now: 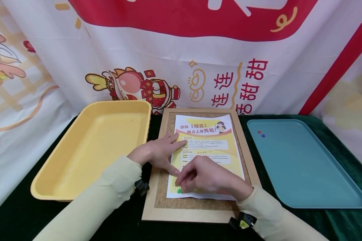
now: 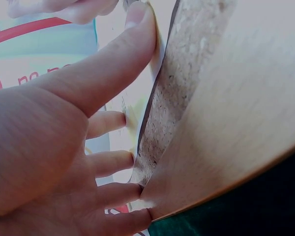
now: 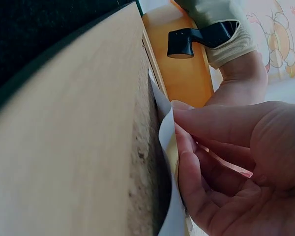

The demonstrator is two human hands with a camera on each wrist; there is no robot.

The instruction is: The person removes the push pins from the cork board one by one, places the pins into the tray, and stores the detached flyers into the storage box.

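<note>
A yellow-and-white printed sheet (image 1: 205,144) lies on a wood-framed cork board (image 1: 166,201). My left hand (image 1: 160,152) rests on the sheet's left side, fingers spread and fairly straight, thumb reaching toward the right hand. In the left wrist view, the left fingertips (image 2: 115,162) touch the paper. My right hand (image 1: 203,175) has curled fingers gathered at the sheet's lower left corner, pinching at a small green pushpin (image 1: 179,191). The right wrist view shows the thumb (image 3: 211,118) against the wavy paper edge (image 3: 166,130); there the pushpin is hidden.
To the left stands a deep yellow tray (image 1: 108,134). On the right, a flat blue tray (image 1: 307,164) carries a red pushpin (image 1: 259,132) and a purple pushpin (image 1: 263,136). A dark green cloth (image 1: 114,227) covers the table, and a printed banner (image 1: 157,50) hangs behind.
</note>
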